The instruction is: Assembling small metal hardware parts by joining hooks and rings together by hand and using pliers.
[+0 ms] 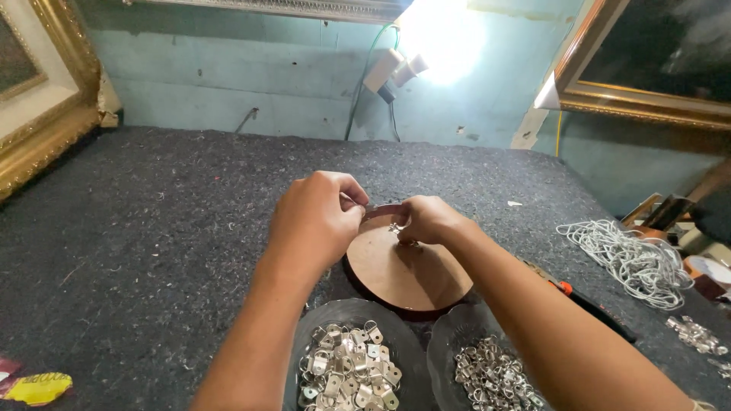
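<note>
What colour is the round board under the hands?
Light brown, with a darker brown rim, on the round board; head view.

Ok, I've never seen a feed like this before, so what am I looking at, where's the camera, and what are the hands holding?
There is one picture, taken by a camera worn on the person's head, looking down at their own two bare hands. The left hand and right hand meet at the far edge of a round brown wooden board, pinching a small metal piece that is too small to identify. The board lies on a dark grey felt-covered table. Nearest the camera are two glass dishes: one with flat metal hanger plates, one with small metal rings. To the right lies a coil of white cord. Gilt picture frames lean around the edges.
</note>
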